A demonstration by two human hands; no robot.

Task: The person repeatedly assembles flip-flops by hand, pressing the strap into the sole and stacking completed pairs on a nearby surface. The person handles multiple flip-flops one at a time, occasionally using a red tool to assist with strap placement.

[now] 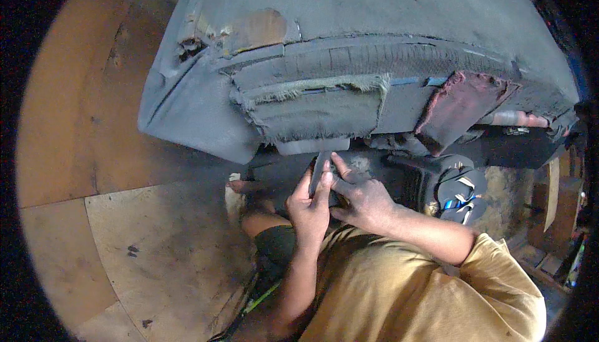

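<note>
Close to my body, both hands meet around a narrow, flat grey strip (319, 170) that tilts up toward the bench edge. I cannot make out its exact kind. My left hand (307, 208) grips it from the left, with the thumb along its face. From the right, my right hand (365, 201) closes in against the left one, its index finger stretched up beside the strip's upper end. Its other fingers are curled and partly hidden. Just beyond the strip's tip, a pale grey block-like edge (312, 146) juts from under a frayed grey cloth (318, 114).
A dust-covered grey bench (387, 5) curves across the far side. From its front hangs a reddish cloth (465, 108). A pair of dark flip-flops (462, 192) rests at the right. Brown boarding (68, 111) and a stained floor sheet (168, 248) lie left.
</note>
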